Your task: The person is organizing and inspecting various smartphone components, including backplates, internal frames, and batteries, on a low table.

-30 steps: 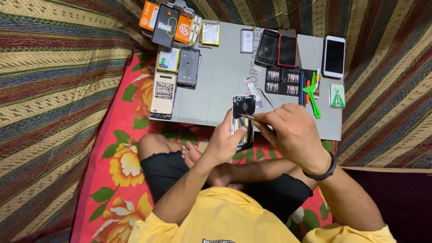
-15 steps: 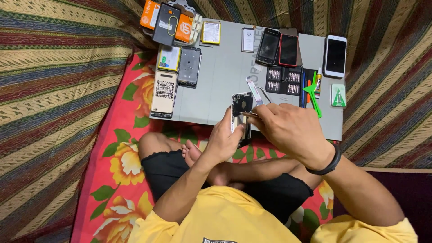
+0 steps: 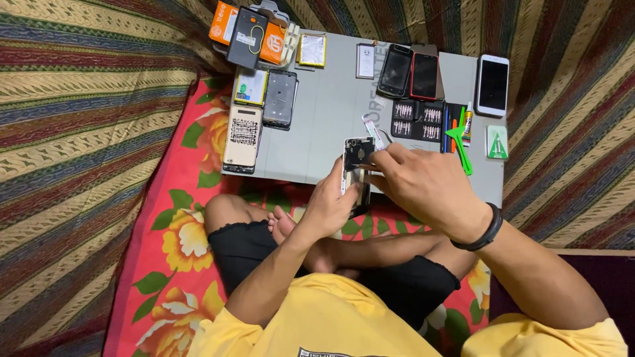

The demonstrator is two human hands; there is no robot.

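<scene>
The left hand (image 3: 331, 205) grasps an opened phone (image 3: 357, 158) by its long edges, holding it upright over the near edge of the grey work mat (image 3: 324, 132). The right hand (image 3: 423, 185) is pinched against the phone's upper right side; whether it holds a tool cannot be told. The phone is judged light, rigid and fragile, with exposed internals; grip the frame edges only, not the open back. It sits between both hands, touching each. A screwdriver bit tray (image 3: 417, 121) lies just beyond the right hand.
</scene>
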